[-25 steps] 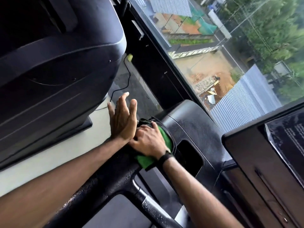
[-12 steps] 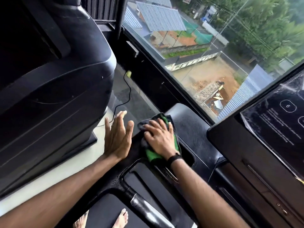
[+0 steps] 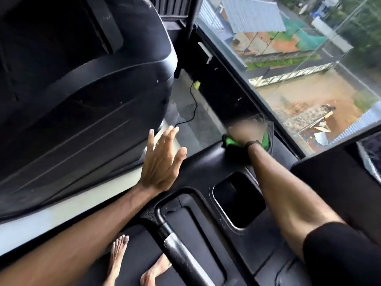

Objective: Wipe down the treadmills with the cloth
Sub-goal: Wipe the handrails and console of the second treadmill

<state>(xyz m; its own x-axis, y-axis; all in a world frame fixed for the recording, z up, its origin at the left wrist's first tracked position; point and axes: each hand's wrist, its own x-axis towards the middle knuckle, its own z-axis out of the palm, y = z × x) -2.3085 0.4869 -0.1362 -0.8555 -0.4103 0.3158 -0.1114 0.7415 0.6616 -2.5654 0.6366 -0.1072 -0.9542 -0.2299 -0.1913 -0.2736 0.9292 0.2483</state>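
Note:
A green cloth (image 3: 231, 142) lies on the far end of the black treadmill console (image 3: 206, 168). My right hand (image 3: 246, 131) is on top of it, blurred by motion, pressing it against the console; how its fingers lie is not clear. My left hand (image 3: 161, 162) is spread flat with straight fingers at the console's left edge and holds nothing. A rectangular cup recess (image 3: 239, 199) and a metal handlebar (image 3: 181, 256) sit nearer to me.
A second treadmill's large black console (image 3: 82, 89) rises close on the left. A thin black cable (image 3: 191, 108) runs across the floor beyond. A big window (image 3: 299, 69) fills the right. My bare feet (image 3: 117, 259) stand on the belt below.
My right hand has slid the cloth forward to the far end of the console. My left hand has stayed spread at the left edge, now apart from the right. The view tilted down.

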